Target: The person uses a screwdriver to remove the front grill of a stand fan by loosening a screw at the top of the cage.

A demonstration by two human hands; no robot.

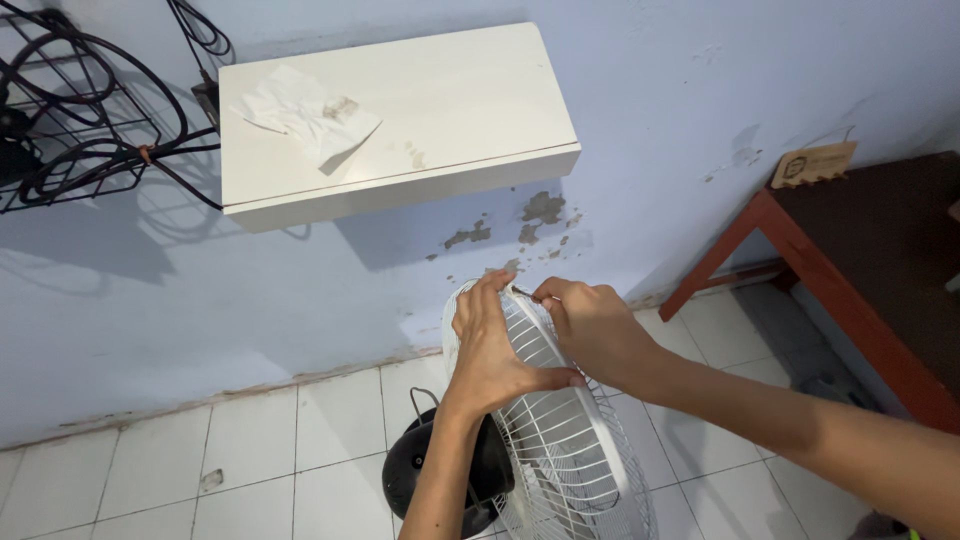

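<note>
Against a peeling blue wall, your left hand (490, 350) grips the white round wire fan guard (560, 440) rim, your right hand (590, 325) pinching its top edge just beside.

Fan grille (560, 440): white wire, thin spokes radiating, white rim band. Fan motor housing (425, 470) behind it: black, glossy. Wall (250, 290): pale blue, with grey-brown patches of flaked paint near the grille's top. Shelf (450, 110): cream-white, a few brown stains; crumpled cloth (305, 115) on it white with a brownish smudge. Wire rack (70, 110): black, black cables looped through. Floor (250, 450): white square tiles, grey grout lines, dirty brown edge along the wall. Counter (880, 270): dark brown top, red-brown frame. Small plaque (812, 164): light wood tone.
</note>
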